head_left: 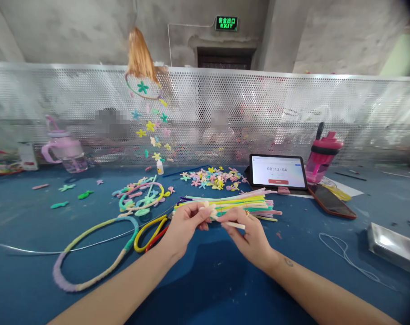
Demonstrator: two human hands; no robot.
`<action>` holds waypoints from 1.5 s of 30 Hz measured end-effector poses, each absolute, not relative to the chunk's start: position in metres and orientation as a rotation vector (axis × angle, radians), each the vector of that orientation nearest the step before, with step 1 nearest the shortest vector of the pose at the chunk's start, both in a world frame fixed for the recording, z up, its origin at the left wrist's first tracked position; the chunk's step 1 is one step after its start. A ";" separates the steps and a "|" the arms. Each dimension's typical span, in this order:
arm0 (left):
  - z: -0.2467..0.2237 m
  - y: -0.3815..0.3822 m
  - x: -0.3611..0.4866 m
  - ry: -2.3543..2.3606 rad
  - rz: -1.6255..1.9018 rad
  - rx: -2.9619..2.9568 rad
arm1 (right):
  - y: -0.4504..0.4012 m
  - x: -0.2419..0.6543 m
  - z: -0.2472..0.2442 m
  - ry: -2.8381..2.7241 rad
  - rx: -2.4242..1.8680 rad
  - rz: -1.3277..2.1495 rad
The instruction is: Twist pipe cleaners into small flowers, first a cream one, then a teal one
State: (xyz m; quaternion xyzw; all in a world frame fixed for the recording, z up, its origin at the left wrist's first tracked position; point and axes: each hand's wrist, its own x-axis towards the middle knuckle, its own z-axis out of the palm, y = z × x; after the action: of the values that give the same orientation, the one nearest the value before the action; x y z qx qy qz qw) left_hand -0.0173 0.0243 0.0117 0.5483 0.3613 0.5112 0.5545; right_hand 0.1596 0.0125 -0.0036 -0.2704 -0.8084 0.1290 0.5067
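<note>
Between my hands is a cream pipe-cleaner flower (209, 209) with looped petals. My left hand (190, 220) pinches the flower at its left side. My right hand (245, 232) grips the flower's straight cream tail (235, 225), close to the petals. Just behind my hands lies a bundle of pipe cleaners (248, 203) in pink, yellow, green and white. Left of my left hand are yellow-handled scissors (147, 234), their blades partly hidden. A large wrapped ring (67, 253) in lilac, cream, yellow and teal lies further left.
Behind the bundle is a pile of small pipe-cleaner flowers (214, 178). A flower mobile (144, 88) hangs at the back left. A tablet (278, 172), a phone (331, 201) and a pink bottle (323, 158) stand or lie right; a lilac bottle (66, 151) stands left.
</note>
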 end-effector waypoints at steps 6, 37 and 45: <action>0.010 0.025 -0.018 0.818 1.233 1.188 | 0.017 0.152 -0.010 -1.636 -0.796 0.880; 0.013 0.026 -0.020 0.875 1.208 1.507 | 0.023 0.154 -0.006 -1.594 -0.836 0.940; 0.010 0.025 -0.016 0.880 1.231 1.380 | 0.009 0.154 -0.006 -1.973 -0.805 0.377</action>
State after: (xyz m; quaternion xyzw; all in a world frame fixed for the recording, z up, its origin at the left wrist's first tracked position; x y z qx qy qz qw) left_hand -0.0156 0.0250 0.0104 0.5755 0.3672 0.5136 0.5198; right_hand 0.1543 0.0092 -0.0058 -0.3285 -0.8049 0.1538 0.4696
